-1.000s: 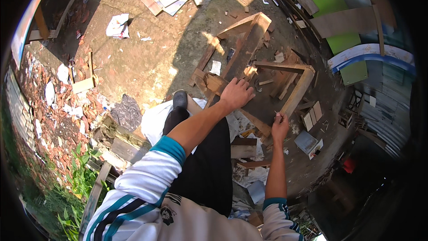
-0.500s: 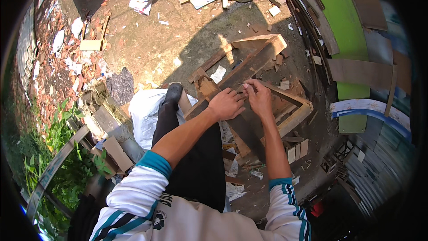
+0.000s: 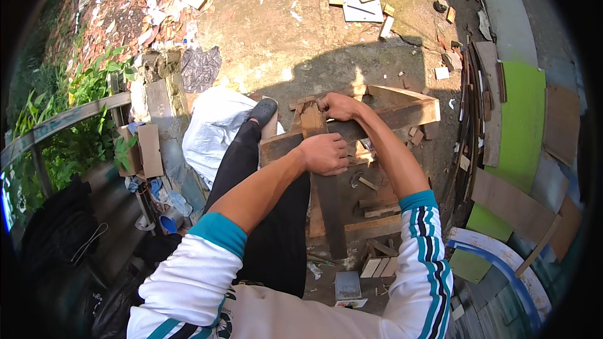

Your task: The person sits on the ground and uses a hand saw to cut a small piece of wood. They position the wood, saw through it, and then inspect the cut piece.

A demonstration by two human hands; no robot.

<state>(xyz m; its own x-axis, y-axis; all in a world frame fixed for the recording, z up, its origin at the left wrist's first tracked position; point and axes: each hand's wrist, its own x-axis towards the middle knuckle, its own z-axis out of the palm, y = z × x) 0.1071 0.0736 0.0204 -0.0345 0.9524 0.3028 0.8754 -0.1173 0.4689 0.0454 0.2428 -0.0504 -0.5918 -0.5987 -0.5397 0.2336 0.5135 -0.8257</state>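
Your left hand point(image 3: 325, 154) is closed on the wooden frame point(image 3: 330, 216) in front of you, your right hand point(image 3: 341, 107) bends at its far side, grip hidden, and two beams point(image 3: 411, 113) already meet at a corner, though whether every joint is fixed is unclear.

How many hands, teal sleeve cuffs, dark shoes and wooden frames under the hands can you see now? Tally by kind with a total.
Hands: 2 (left hand, right hand)
Teal sleeve cuffs: 2
Dark shoe: 1
Wooden frame: 1
Total: 6
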